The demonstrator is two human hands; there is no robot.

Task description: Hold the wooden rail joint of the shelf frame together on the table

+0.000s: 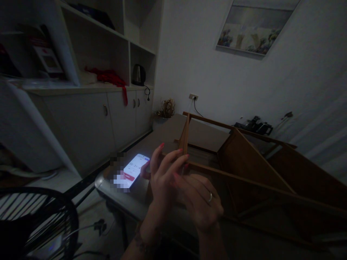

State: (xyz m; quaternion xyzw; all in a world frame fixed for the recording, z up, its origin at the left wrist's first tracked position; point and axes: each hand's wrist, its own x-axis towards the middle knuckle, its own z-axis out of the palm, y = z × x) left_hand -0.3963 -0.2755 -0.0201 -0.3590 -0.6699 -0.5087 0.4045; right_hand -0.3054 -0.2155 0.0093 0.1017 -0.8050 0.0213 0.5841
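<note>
A brown wooden shelf frame (208, 169) lies on its side across the table. My left hand (165, 177) is at the frame's near left corner, its fingers stretched out and apart in front of the wood. Whether its fingertips touch the wood is hard to tell. Close against it, my right hand (202, 202), with a ring on one finger, has its fingers closed together near my left palm. What they pinch, if anything, is hidden. A lit phone (135, 169) showing a running timer lies on the table, left of my left hand.
The table (124, 202) has a rounded near-left corner. A black fan (35, 220) stands on the floor at lower left. White cabinets (86, 122) line the left wall, with a kettle (138, 74) and red cloth (111, 77) above. Dark appliances (257, 125) sit beyond the frame.
</note>
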